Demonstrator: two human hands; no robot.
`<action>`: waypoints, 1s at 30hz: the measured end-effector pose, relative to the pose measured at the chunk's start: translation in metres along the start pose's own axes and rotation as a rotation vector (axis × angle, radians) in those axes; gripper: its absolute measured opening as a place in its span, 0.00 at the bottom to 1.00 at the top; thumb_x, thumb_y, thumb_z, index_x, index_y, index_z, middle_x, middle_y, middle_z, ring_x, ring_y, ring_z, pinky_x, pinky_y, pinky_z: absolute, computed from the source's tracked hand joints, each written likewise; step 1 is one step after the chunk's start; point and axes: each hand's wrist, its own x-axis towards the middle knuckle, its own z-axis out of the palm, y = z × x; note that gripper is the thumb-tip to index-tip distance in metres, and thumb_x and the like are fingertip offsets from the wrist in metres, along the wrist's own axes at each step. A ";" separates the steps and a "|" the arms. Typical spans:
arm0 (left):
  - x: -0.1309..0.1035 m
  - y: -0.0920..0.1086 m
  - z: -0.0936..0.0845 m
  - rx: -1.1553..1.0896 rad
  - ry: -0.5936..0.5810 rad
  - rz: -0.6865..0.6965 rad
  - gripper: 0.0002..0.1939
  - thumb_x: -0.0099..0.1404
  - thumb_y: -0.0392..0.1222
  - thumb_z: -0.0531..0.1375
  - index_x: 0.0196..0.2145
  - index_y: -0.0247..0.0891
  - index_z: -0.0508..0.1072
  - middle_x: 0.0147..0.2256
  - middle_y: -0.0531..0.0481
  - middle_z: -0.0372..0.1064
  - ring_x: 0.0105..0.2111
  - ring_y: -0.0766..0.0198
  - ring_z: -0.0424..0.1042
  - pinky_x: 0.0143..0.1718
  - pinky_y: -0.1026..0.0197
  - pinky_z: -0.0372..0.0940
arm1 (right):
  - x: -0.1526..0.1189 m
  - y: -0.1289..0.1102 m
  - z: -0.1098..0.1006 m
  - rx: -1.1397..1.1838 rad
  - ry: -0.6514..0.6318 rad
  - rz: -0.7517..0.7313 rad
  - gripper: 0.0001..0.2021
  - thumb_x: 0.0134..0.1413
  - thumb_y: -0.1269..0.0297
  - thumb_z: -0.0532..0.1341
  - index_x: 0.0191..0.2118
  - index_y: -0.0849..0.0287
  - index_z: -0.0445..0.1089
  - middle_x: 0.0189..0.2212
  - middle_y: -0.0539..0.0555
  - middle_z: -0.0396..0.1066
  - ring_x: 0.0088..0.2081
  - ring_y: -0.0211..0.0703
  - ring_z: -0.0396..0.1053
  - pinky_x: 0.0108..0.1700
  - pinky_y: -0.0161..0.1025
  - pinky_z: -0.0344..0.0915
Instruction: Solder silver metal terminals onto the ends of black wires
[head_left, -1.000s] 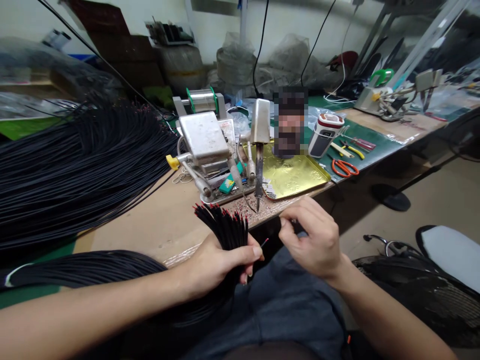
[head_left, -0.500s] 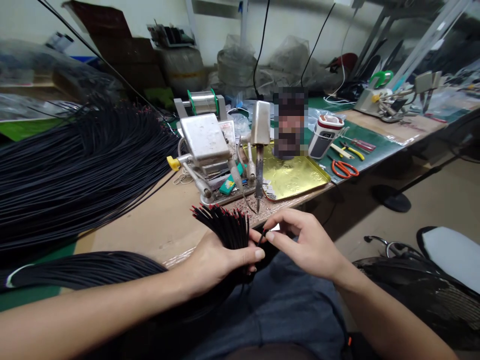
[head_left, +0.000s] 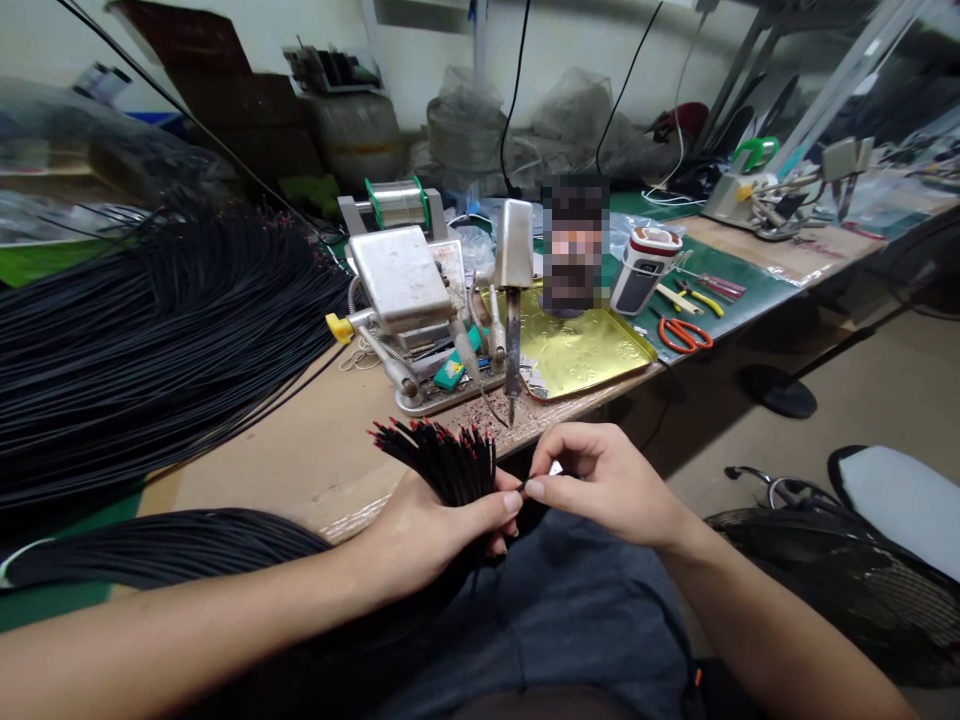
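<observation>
A thick bundle of black cables [head_left: 442,455] with red tips fans upward out of my left hand [head_left: 442,535], which is wrapped round it. One black cable [head_left: 523,484] stands apart from the bundle at the left thumb. My right hand [head_left: 600,480] pinches the end of that cable between thumb and index finger, its other fingers curled. The cable's tip is mostly hidden by the fingers. Just beyond the bundle, a soldering iron [head_left: 512,340] points straight down in its metal stand [head_left: 405,280]. The lower length of the bundle drops into shadow over my lap.
A large heap of black cables [head_left: 150,330] covers the bench's left, with a tied bundle [head_left: 187,540] in front. A solder spool [head_left: 397,203], gold tray [head_left: 592,350], orange-handled scissors [head_left: 684,334] and yellow-handled pliers [head_left: 701,298] lie beyond. A fan [head_left: 840,580] stands at right.
My right thumb and index finger have closed on the single cable's end, which is now bent over toward the right and lies lower. The left hand keeps its hold on the bundle.
</observation>
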 end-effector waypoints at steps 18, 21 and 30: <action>0.000 0.001 -0.006 0.092 -0.045 0.051 0.18 0.62 0.53 0.68 0.34 0.33 0.77 0.25 0.50 0.73 0.26 0.66 0.71 0.31 0.64 0.67 | 0.005 0.018 0.018 0.357 0.076 -0.091 0.11 0.50 0.64 0.75 0.27 0.61 0.74 0.26 0.49 0.71 0.29 0.34 0.64 0.34 0.34 0.59; -0.001 0.001 -0.007 0.132 -0.031 0.062 0.17 0.63 0.53 0.67 0.32 0.33 0.76 0.25 0.50 0.74 0.27 0.66 0.71 0.33 0.64 0.67 | 0.002 0.020 0.032 0.272 0.215 -0.258 0.10 0.56 0.66 0.72 0.27 0.61 0.73 0.26 0.48 0.69 0.30 0.33 0.64 0.35 0.34 0.61; 0.004 0.006 -0.008 0.038 0.209 -0.004 0.32 0.55 0.52 0.71 0.51 0.27 0.76 0.25 0.49 0.75 0.25 0.62 0.74 0.32 0.62 0.70 | 0.007 0.015 0.018 0.086 0.367 -0.217 0.05 0.62 0.64 0.68 0.39 0.60 0.77 0.33 0.50 0.75 0.33 0.31 0.71 0.38 0.29 0.69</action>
